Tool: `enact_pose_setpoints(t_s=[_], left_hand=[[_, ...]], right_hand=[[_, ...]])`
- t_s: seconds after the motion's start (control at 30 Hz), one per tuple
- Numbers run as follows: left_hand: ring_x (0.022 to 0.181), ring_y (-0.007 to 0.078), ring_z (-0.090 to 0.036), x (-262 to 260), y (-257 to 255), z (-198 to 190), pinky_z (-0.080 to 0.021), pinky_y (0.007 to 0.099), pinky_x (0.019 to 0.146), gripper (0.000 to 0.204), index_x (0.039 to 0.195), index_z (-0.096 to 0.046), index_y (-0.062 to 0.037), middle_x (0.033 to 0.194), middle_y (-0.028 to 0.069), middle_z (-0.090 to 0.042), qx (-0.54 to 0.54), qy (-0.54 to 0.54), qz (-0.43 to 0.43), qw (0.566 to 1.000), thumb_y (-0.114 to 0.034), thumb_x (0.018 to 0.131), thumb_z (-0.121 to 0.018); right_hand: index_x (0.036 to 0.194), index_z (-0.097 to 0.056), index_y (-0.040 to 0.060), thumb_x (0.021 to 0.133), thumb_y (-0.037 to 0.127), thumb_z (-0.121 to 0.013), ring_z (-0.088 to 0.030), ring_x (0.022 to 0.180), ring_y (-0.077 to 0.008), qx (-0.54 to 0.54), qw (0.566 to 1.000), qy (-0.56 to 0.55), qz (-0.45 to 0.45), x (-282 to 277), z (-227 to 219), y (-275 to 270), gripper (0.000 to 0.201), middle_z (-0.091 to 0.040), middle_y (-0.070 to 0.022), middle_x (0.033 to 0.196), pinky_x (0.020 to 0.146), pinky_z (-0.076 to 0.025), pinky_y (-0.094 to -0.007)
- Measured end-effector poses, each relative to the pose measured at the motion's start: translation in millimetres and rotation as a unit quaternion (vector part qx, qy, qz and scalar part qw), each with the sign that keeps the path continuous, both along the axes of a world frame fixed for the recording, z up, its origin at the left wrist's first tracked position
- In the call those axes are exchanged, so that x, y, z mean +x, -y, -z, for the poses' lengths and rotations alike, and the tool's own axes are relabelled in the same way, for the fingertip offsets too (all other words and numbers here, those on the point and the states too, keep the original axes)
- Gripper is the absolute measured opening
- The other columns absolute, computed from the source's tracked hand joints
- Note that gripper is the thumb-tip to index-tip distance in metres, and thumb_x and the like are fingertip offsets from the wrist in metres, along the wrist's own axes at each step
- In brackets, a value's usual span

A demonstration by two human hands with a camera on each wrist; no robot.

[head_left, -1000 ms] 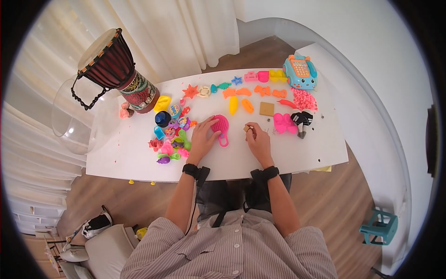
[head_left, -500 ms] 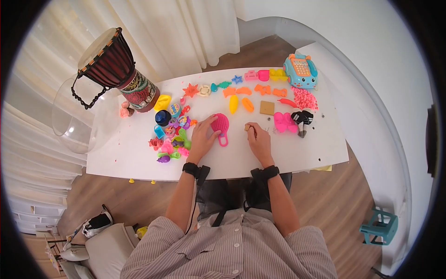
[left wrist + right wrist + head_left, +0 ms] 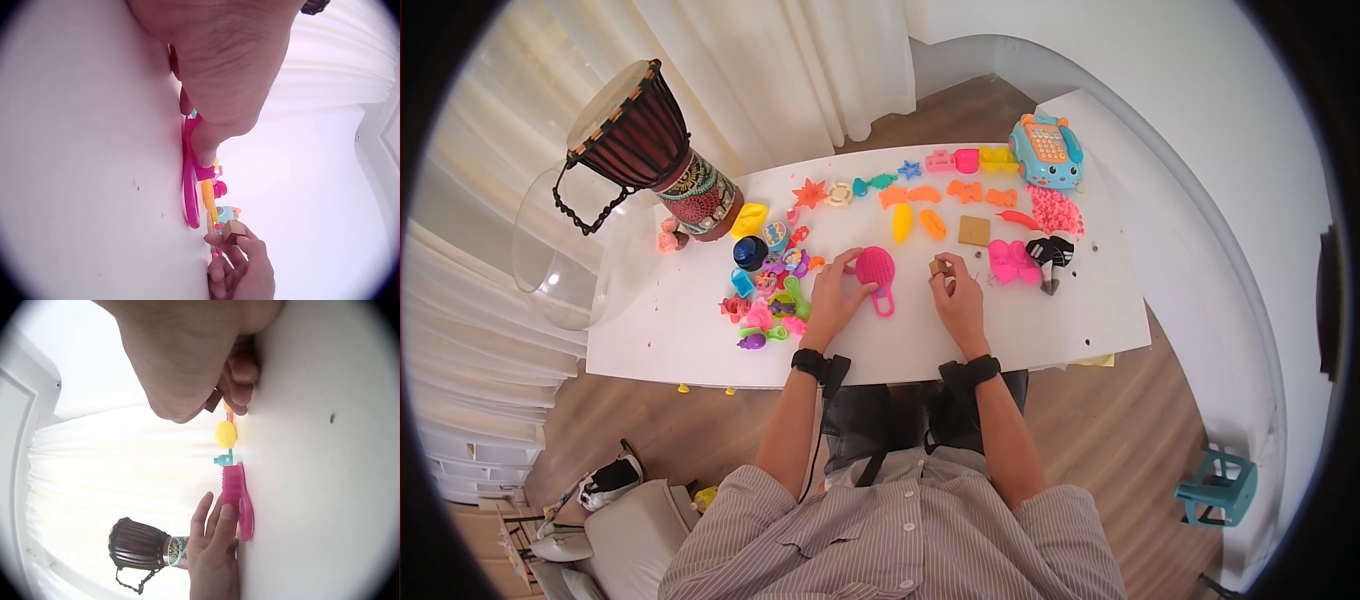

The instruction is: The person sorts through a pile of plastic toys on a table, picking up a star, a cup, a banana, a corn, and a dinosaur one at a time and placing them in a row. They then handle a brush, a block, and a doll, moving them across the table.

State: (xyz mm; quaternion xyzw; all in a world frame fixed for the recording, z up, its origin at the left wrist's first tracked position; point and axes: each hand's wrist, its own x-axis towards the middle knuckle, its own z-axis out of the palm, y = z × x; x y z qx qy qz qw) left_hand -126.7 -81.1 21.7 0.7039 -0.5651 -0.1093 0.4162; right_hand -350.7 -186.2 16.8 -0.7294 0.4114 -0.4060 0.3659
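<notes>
A pink brush [image 3: 876, 270] lies bristles up on the white table, its looped handle toward the person. My left hand [image 3: 832, 305] rests at its left side; in the left wrist view the thumb touches the brush [image 3: 191, 187]. In the right wrist view the fingers of the left hand [image 3: 214, 556] are relaxed, with the thumb against the bristles. To the right of the brush, my right hand [image 3: 960, 308] pinches a small wooden block [image 3: 938, 268] between thumb and fingers, which shows clearly in the left wrist view as a brown cube [image 3: 234, 232].
Colourful toys [image 3: 780, 300] crowd the left of the table [image 3: 700, 360], beside a drum [image 3: 700, 200]. Rows of moulds and a yellow piece [image 3: 902, 224] stand beyond the hands. A wooden square [image 3: 974, 231], pink mould [image 3: 1012, 262], small doll [image 3: 1051, 262] and toy phone [image 3: 1048, 152] are on the right.
The brush has shifted very slightly to the right, and the left fingertips now lie at its left edge. The right hand has turned the wooden block a little in its fingers.
</notes>
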Motion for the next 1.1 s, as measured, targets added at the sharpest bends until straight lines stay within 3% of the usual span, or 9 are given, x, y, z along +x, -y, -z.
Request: enact_pose_setpoints(t_s=[0.57,0.67,0.77,0.83,1.1], left_hand=[[0.102,0.0251,-0.066,-3.0,-0.8,-0.9,-0.051,0.04,0.096,0.06,0.138,-0.061,-0.0097,0.118,0.0097,-0.069,-0.026,-0.013,-0.013,0.999,-0.026,0.086,-0.086],[0.102,0.0252,-0.066,-3.9,-1.5,-2.5,-0.051,0.04,0.096,0.06,0.138,-0.061,-0.0096,0.118,0.0098,-0.069,-0.028,-0.018,-0.009,0.999,-0.025,0.086,-0.086],[0.102,0.0259,-0.066,-2.9,-1.0,-2.1,-0.051,0.0404,0.096,0.061,0.14,-0.06,-0.0097,0.117,0.0098,-0.069,-0.017,0.001,-0.009,1.0,-0.024,0.086,-0.086],[0.102,0.0263,-0.066,-1.2,-0.8,-0.2,-0.051,0.0407,0.096,0.063,0.142,-0.059,-0.0096,0.117,0.01,-0.069,-0.007,0.002,-0.014,1.0,-0.023,0.087,-0.085],[0.103,0.0278,-0.067,1.2,0.9,9.3,-0.051,0.0415,0.096,0.07,0.151,-0.048,-0.008,0.118,0.0132,-0.069,-0.035,-0.047,-0.012,0.998,-0.012,0.089,-0.08]], right_hand=[[0.13,-0.065,0.0093,0.105,0.014,-0.052,-0.072,0.073,-0.0237,0.026,0.999,-0.004,-0.029,-2.3,-0.5,0.7,0.028,-0.073,-0.0095,0.082,0.071,-0.055,-0.0364],[0.128,-0.065,0.0095,0.103,0.017,-0.056,-0.075,0.077,-0.0296,0.043,0.999,-0.004,-0.032,-2.9,0.3,1.6,0.027,-0.075,-0.0138,0.085,0.074,-0.057,-0.0404],[0.129,-0.064,0.0094,0.102,0.018,-0.06,-0.073,0.073,-0.0271,0.034,0.999,-0.005,-0.029,-2.0,-3.1,0.5,0.028,-0.075,-0.0124,0.087,0.071,-0.056,-0.0392],[0.129,-0.065,0.0089,0.099,0.013,-0.064,-0.061,0.058,-0.0162,0.026,0.999,0.024,0.0,-0.8,-5.8,-2.5,0.03,-0.074,-0.0093,0.092,0.06,-0.049,-0.0333],[0.128,-0.064,0.01,0.093,0.008,-0.07,-0.053,0.053,-0.0134,0.008,0.999,0.034,0.006,-0.6,-7.0,-3.0,0.035,-0.073,-0.0082,0.1,0.057,-0.046,-0.0316]])
